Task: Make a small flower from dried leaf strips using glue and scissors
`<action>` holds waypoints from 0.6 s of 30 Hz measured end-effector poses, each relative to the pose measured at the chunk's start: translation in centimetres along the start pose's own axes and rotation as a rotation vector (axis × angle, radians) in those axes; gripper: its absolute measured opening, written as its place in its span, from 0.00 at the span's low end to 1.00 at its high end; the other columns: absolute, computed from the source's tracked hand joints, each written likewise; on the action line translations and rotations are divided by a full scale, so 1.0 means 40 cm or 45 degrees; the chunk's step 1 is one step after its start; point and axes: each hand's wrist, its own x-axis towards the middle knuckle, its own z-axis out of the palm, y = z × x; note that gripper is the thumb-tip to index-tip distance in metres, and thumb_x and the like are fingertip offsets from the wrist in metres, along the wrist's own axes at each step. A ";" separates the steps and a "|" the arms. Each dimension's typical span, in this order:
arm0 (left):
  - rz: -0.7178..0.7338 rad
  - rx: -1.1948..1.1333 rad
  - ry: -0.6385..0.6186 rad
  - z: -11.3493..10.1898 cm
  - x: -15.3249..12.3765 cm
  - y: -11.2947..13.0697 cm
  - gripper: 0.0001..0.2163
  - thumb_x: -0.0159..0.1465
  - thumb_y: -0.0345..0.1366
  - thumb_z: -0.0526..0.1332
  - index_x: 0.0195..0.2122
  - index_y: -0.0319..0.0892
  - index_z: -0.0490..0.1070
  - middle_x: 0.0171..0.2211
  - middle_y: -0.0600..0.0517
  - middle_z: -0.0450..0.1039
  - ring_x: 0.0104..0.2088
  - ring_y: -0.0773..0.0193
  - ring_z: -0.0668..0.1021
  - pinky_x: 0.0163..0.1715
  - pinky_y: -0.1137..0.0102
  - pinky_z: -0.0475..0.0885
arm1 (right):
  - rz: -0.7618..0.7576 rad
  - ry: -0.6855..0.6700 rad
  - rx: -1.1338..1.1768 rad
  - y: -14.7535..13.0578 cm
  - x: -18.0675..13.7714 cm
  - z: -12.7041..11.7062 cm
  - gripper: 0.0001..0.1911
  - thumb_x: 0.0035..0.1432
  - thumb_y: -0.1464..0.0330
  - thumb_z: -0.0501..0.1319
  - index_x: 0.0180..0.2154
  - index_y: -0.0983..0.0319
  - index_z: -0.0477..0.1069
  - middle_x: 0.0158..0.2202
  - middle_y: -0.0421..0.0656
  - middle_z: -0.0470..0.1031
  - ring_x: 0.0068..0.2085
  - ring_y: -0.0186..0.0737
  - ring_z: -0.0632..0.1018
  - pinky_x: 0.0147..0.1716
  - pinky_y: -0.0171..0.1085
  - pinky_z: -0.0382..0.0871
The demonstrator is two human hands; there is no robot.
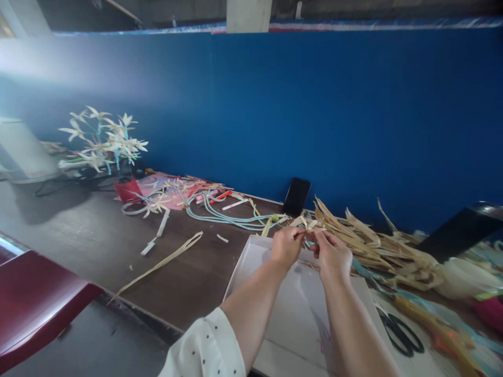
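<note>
Over the far end of a shallow white box point(243, 267), my left hand point(287, 247) and my right hand point(333, 252) come close together, fingertips pinched. Between them is a small pale piece of dried husk point(308, 224), its petal-like strips showing just above the fingers. Both hands are closed on it, though the fingers hide most of the piece. Right behind my right hand lies a heap of dried husks point(353, 235). Light blue stems point(220, 219) run along the table to the left of my hands.
Black-handled scissors point(404, 332) and a yellow tool point(428, 317) lie at the right, near a translucent cup point(469, 277). A phone point(297, 196) leans on the blue partition point(251, 115). White husk flowers point(113, 141) stand at the left, beyond a looped strip point(165, 262).
</note>
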 end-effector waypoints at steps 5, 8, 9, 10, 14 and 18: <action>-0.016 -0.005 -0.001 -0.002 0.000 0.003 0.08 0.59 0.33 0.57 0.36 0.44 0.75 0.32 0.52 0.76 0.35 0.65 0.75 0.37 0.72 0.67 | 0.009 -0.022 0.028 -0.005 -0.006 0.001 0.21 0.39 0.56 0.66 0.32 0.65 0.77 0.25 0.43 0.76 0.17 0.32 0.68 0.11 0.30 0.57; -0.015 -0.006 -0.001 -0.004 0.000 0.006 0.08 0.58 0.33 0.57 0.34 0.44 0.76 0.32 0.52 0.76 0.35 0.65 0.75 0.37 0.72 0.67 | 0.009 -0.033 0.050 -0.006 -0.008 0.002 0.20 0.40 0.56 0.66 0.31 0.65 0.77 0.24 0.42 0.76 0.16 0.31 0.67 0.11 0.30 0.57; -0.014 0.000 -0.003 -0.004 0.001 0.007 0.07 0.58 0.33 0.57 0.34 0.44 0.76 0.31 0.52 0.76 0.34 0.65 0.75 0.37 0.73 0.67 | 0.007 -0.033 0.053 -0.005 -0.008 0.001 0.20 0.40 0.56 0.66 0.31 0.65 0.76 0.23 0.42 0.76 0.16 0.31 0.66 0.11 0.30 0.56; -0.011 0.010 -0.005 -0.005 0.001 0.007 0.07 0.58 0.33 0.57 0.33 0.43 0.76 0.31 0.52 0.76 0.34 0.65 0.75 0.37 0.73 0.67 | 0.007 -0.036 0.052 -0.004 -0.007 0.001 0.20 0.39 0.56 0.66 0.32 0.65 0.77 0.22 0.41 0.75 0.15 0.31 0.66 0.11 0.30 0.56; 0.014 0.069 -0.018 -0.007 0.000 0.010 0.07 0.58 0.31 0.56 0.31 0.43 0.75 0.30 0.52 0.75 0.34 0.66 0.74 0.34 0.74 0.66 | 0.013 -0.068 0.033 0.001 -0.006 0.000 0.22 0.39 0.54 0.65 0.33 0.65 0.77 0.17 0.39 0.72 0.14 0.31 0.64 0.11 0.31 0.55; 0.093 0.106 -0.011 -0.008 -0.002 0.010 0.08 0.59 0.31 0.56 0.28 0.42 0.74 0.28 0.53 0.74 0.32 0.67 0.73 0.33 0.75 0.64 | 0.014 -0.052 0.021 0.004 -0.006 0.001 0.22 0.40 0.54 0.65 0.33 0.64 0.77 0.16 0.38 0.71 0.14 0.30 0.63 0.11 0.30 0.54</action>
